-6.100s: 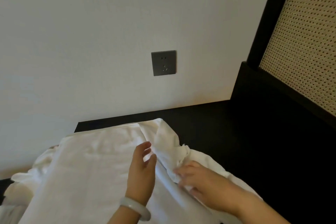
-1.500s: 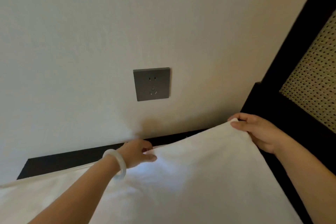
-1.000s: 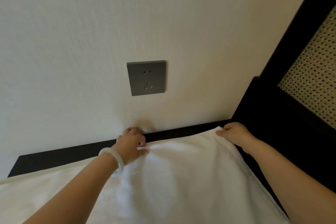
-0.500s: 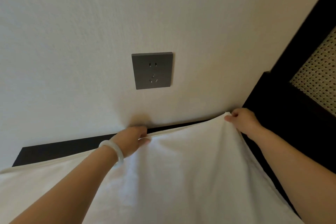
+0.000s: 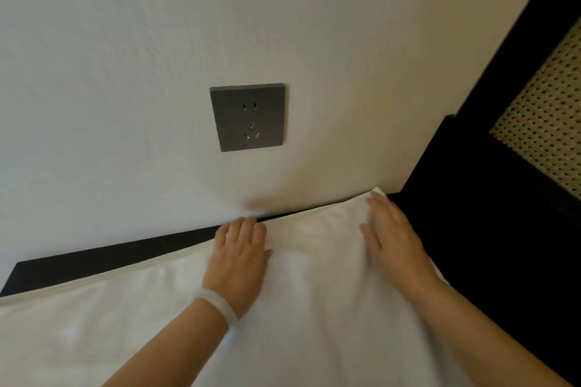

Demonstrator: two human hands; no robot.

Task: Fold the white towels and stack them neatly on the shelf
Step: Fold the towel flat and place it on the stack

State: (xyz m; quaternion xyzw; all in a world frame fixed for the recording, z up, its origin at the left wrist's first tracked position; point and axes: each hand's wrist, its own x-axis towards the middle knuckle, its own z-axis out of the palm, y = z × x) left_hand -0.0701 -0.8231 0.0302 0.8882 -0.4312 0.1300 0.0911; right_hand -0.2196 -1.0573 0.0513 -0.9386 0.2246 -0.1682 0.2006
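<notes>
A large white towel (image 5: 314, 324) lies spread over a dark surface (image 5: 94, 261), its far edge close to the wall. My left hand (image 5: 239, 258), with a pale bangle on the wrist, rests palm down on the towel near its far edge, fingers together and flat. My right hand (image 5: 393, 239) presses flat on the towel's far right corner, fingers stretched out. Neither hand grips the cloth. The towel's near part runs out of view below.
A grey wall socket (image 5: 248, 118) sits on the cream wall above the towel. A black frame (image 5: 490, 198) with a woven cane panel (image 5: 547, 122) stands at the right, close to my right hand.
Both hands have let go of the towel's far edge and now lie flat on it. The raised right corner has dropped onto the surface.
</notes>
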